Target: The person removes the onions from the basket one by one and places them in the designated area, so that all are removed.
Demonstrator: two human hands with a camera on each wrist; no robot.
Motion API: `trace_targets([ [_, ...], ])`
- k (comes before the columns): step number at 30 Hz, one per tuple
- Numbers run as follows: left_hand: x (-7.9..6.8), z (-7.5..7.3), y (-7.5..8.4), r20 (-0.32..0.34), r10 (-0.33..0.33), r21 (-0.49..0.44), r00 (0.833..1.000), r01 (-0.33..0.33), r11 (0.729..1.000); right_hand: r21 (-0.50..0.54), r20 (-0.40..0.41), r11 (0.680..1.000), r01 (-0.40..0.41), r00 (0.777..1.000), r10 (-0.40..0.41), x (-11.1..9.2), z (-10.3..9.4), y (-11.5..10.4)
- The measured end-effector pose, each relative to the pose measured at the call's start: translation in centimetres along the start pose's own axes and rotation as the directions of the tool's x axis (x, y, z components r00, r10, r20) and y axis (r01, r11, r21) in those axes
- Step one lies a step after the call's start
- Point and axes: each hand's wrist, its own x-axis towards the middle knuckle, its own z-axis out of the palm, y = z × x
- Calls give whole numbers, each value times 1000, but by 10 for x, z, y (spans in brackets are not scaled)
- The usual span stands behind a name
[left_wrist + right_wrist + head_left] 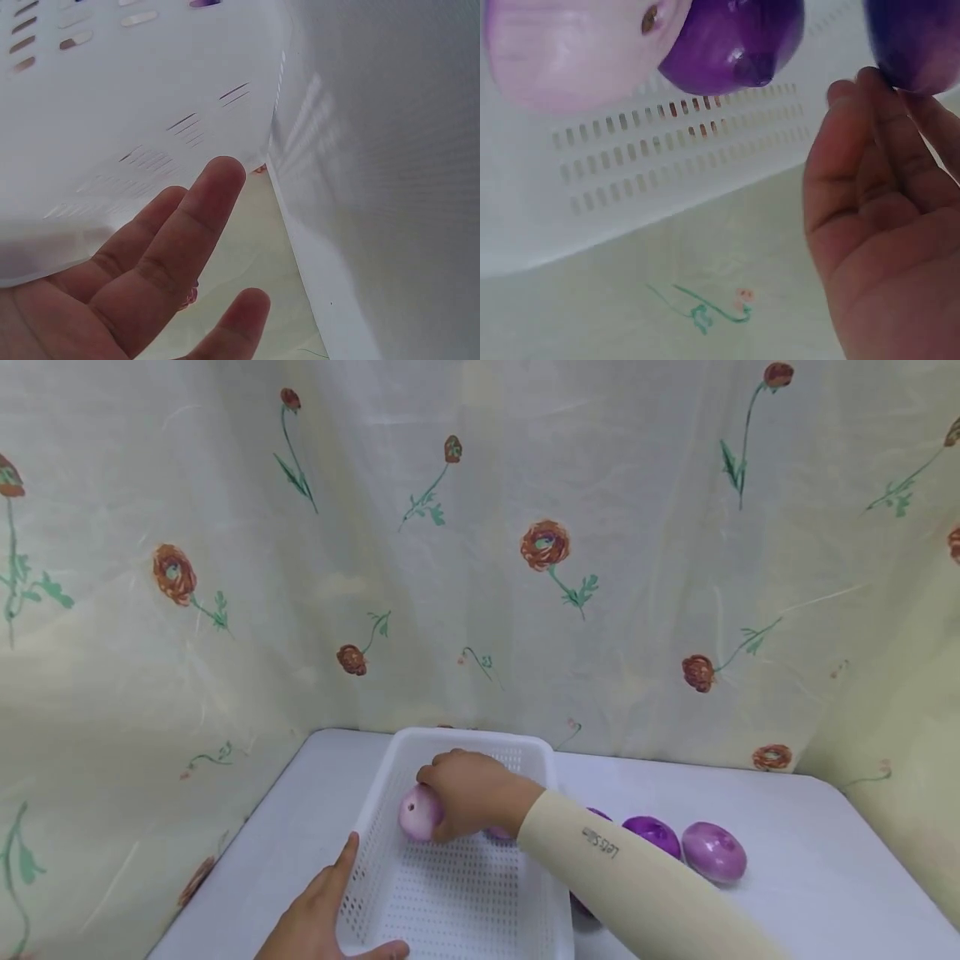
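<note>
Onion [418, 815] is held in the curled fingers of the right hand [472, 789], at the far left inside the white basket [461, 902]. The left hand [315, 902], thumb and straight fingers spread, is placed at the basket's near left side. More onions [714, 852] are laid on the table [817, 868] to the right.

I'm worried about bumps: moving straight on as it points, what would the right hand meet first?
The onion held in the right hand would likely meet the white basket's left wall first, though depth is unclear.
</note>
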Motion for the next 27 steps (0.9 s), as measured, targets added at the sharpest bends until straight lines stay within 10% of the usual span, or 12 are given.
trace_targets([
  [17, -1, -2, 2, 13, -49, -19, 999, 49, 999, 359, -241, 929, 90, 971, -1, -106, -50, 25],
  [27, -4, -2, 2, 7, -29, -18, 1000, 29, 999, 450, -427, 886, 116, 899, 100, -197, -45, 32],
])
